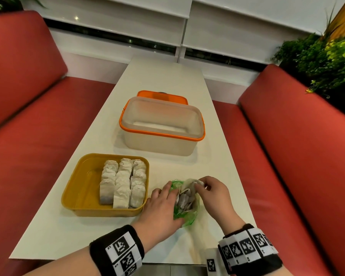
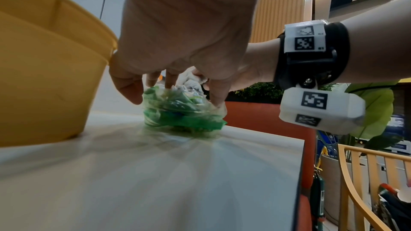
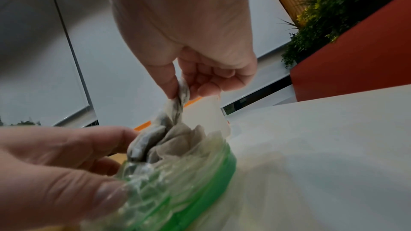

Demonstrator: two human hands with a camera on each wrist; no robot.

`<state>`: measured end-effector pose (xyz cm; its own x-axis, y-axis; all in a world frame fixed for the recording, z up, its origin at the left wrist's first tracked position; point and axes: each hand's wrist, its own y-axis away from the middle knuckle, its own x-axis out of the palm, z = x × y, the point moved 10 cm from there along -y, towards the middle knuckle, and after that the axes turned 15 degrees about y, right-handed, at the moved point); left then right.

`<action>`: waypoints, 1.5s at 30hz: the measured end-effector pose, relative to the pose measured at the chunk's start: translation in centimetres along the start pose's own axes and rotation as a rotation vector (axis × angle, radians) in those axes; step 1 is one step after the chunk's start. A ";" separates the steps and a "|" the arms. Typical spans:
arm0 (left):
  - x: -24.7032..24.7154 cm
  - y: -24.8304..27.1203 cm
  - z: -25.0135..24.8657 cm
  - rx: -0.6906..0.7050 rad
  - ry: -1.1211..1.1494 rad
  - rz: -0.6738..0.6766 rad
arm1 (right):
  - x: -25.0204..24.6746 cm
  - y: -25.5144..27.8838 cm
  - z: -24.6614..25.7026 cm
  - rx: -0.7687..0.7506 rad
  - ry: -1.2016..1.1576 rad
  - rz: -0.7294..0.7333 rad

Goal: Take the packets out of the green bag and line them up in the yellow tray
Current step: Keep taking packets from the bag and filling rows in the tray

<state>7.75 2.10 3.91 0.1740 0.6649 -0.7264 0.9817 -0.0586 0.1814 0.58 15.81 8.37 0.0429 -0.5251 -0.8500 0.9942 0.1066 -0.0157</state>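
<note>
Pulling the next packet from the held-down bag

The left hand (image 1: pixel 163 204) grips the green bag (image 1: pixel 184 215) against the surface (image 1: pixel 167 76), fingers curled over its rim, likely so the thin plastic stays put and the mouth stays open. The right hand (image 1: pixel 213 191) pinches one packet (image 3: pixel 181 97) by its top between thumb and forefinger, lifting it clear of the others crowded in the mouth. The yellow tray (image 1: pixel 84 188) sits just left of the bag, a short carry, with three rows of packets (image 1: pixel 124 182) filling its right side.
</note>
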 end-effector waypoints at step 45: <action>-3.5 2.9 -0.6 -0.187 1.605 0.326 | -0.7 5.0 11.5 -0.533 0.034 -0.127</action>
<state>9.95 0.04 7.40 -0.0119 0.6940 0.7199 0.8790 -0.3360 0.3385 6.70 7.00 15.00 -0.0864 -0.5350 -0.8404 0.8032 0.4616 -0.3764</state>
